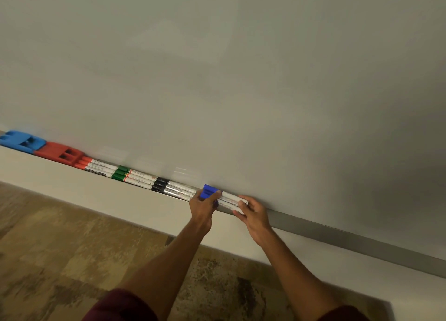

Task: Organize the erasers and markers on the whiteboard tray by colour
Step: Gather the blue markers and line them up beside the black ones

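tray (337, 236): erasers (41, 146) left | markers (144, 179) right, in row

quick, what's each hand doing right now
Left hand: closed on the blue caps of the white-barrelled blue markers.
Right hand: closed on the same markers' tail ends, on the grey metal tray.

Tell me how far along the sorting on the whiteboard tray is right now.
Mostly done. On the grey metal tray sit the blue plastic eraser, the red plastic eraser, then the red-capped markers, green-capped markers and black-capped markers, grouped by colour. In hand: the left hand and right hand hold the blue-capped markers at the row's end. Left: settling these; the blue eraser sits far from them.
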Available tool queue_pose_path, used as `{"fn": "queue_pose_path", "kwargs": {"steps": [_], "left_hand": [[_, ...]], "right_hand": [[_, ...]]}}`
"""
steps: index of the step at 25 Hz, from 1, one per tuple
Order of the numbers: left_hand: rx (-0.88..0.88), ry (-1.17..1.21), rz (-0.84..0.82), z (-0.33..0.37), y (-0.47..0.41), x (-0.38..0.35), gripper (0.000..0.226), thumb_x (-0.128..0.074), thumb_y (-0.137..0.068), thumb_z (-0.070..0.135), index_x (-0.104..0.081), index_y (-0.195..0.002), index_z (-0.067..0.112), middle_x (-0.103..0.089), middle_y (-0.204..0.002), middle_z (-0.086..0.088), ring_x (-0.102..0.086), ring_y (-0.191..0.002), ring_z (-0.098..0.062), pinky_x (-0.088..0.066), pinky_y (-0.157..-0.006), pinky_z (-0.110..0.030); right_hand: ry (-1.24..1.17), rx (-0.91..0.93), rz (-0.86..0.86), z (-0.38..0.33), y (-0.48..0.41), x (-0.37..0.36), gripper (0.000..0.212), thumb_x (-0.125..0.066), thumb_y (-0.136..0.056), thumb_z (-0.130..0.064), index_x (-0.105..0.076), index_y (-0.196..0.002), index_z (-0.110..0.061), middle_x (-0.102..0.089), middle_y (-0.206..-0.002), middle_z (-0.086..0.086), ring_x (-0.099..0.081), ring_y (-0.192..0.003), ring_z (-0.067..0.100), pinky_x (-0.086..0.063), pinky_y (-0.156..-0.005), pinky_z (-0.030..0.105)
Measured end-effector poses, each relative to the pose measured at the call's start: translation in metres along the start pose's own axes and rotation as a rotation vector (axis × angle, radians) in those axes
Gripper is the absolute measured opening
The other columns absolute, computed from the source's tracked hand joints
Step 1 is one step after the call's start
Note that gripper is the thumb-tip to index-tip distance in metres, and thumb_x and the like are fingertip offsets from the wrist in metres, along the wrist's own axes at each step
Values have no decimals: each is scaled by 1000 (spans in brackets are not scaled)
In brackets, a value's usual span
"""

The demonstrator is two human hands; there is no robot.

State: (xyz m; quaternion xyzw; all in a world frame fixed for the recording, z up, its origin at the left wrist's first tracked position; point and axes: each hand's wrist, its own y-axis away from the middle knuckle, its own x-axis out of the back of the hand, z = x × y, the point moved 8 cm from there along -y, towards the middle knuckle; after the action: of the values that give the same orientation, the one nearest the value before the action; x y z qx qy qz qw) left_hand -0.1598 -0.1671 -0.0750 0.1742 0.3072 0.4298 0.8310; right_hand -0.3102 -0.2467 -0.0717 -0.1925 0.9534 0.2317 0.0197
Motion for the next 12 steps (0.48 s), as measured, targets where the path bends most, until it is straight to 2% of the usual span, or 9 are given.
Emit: {"fn": "queue_pose_path", "kwargs": {"steps": [2,4,5,7,8,10,12], "left_hand": [[-137,-253,37,15,-5,4,31,-71,-81,7,-58,-110,7,-60,-106,-11,-62,-90,-23,-58,-79,-32],[-325,-652,42,29,-3,1,29,-63,-89,15,-57,-117,11,-62,-114,-8,-61,-100,-22,-55,-89,-35],[-458,-845,25,36,1,-5,25,-58,-93,17,-59,-117,12,-63,-115,-7,-62,-101,-22,-54,-89,-35],[-772,-1167,-118,40,14,-27,23,-48,-95,15,-63,-113,15,-67,-113,-5,-62,-101,-23,-49,-90,-35],[-873,-1317,-226,32,18,-38,27,-44,-95,13,-62,-114,17,-67,-116,-4,-60,-107,-23,-43,-97,-36],[-899,-1528,-369,10,17,-46,38,-42,-93,10,-55,-128,20,-59,-132,0,-47,-128,-19,-25,-113,-36],[-839,-1600,-390,-4,11,-42,46,-42,-94,9,-44,-139,18,-48,-145,-1,-33,-140,-19,-17,-118,-37]], "right_hand": [[31,-9,30,0,-1,2,23,-54,-93,-4,-58,-115,0,-61,-113,16,-62,-102,26,-60,-75,25],[62,-25,58,2,-3,3,23,-54,-93,-3,-59,-115,1,-60,-115,17,-61,-102,27,-58,-81,32],[80,-34,70,3,-5,3,22,-54,-92,-2,-59,-114,1,-59,-116,19,-61,-102,28,-57,-83,35],[101,-46,88,4,-8,0,21,-54,-92,1,-60,-112,3,-58,-118,24,-60,-103,32,-55,-85,40],[105,-50,96,5,-9,-2,21,-54,-91,2,-60,-111,3,-58,-119,26,-60,-103,34,-55,-85,41],[119,-53,111,5,-11,-7,21,-54,-91,4,-59,-112,5,-58,-120,28,-61,-102,37,-54,-84,42],[170,-60,140,7,-14,-10,23,-55,-91,3,-59,-113,5,-58,-121,29,-61,-102,38,-55,-83,42]]}}
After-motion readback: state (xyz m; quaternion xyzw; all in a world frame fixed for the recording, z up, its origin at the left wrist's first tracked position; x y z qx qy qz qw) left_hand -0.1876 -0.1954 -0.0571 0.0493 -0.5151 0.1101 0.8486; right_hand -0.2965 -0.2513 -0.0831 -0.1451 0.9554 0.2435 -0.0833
